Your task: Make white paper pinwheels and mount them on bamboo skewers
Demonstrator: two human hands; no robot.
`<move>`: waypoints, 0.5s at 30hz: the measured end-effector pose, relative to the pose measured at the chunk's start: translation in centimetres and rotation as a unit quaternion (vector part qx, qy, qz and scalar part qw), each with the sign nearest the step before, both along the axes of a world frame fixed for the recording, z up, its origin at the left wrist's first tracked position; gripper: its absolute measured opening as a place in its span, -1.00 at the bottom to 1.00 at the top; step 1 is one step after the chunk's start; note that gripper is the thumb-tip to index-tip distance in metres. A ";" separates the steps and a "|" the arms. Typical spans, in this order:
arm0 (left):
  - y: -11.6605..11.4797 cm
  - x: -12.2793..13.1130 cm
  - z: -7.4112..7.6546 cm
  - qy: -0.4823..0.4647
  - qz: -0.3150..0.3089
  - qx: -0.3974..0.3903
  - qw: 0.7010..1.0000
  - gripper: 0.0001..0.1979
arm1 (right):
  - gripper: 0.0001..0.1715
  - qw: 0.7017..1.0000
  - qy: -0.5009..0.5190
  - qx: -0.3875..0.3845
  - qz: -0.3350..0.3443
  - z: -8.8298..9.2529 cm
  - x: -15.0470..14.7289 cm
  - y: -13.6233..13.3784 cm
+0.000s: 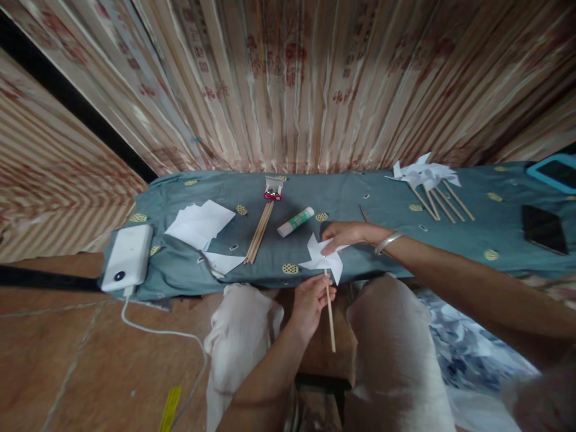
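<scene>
A white paper pinwheel (pixel 317 259) on a thin wooden stick (pixel 331 324) is between my two hands at the near edge of the cloth-covered table. My left hand (pixel 310 303) pinches the stick just below the paper blades. From above, my right hand (pixel 344 235), with a silver bangle at the wrist, presses its thumb and fingers on the pinwheel's centre. Whether a pin sits under those fingers is hidden. Close by lie a glue stick (pixel 296 222), a bundle of several wooden sticks (pixel 260 233) and a small red box (pixel 272 189) of metal pins.
White paper sheets (pixel 198 223) and a folded piece (pixel 224 263) lie to the left, near a white power bank (pixel 127 258) with a cable. Several pinwheels (pixel 427 174) rest at the back right. A dark phone (pixel 544 229) and a blue-cased device (pixel 555 173) lie far right.
</scene>
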State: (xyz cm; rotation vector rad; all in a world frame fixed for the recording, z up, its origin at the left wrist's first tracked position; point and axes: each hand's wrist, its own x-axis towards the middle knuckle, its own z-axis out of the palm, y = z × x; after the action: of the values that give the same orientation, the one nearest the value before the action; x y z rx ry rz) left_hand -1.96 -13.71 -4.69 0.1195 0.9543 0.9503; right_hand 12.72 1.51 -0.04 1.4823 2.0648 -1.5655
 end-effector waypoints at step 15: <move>1.3 -0.1 2.4 -0.036 0.019 0.019 0.999 -0.63 | -0.48 0.871 0.262 0.025 -0.415 0.4 1.9 -1.6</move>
State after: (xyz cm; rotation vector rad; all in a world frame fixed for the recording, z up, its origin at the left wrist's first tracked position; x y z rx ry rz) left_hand -2.02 -12.43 -2.24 0.0997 0.8750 1.0022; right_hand 14.62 -0.05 0.37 2.3803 1.7488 -2.4523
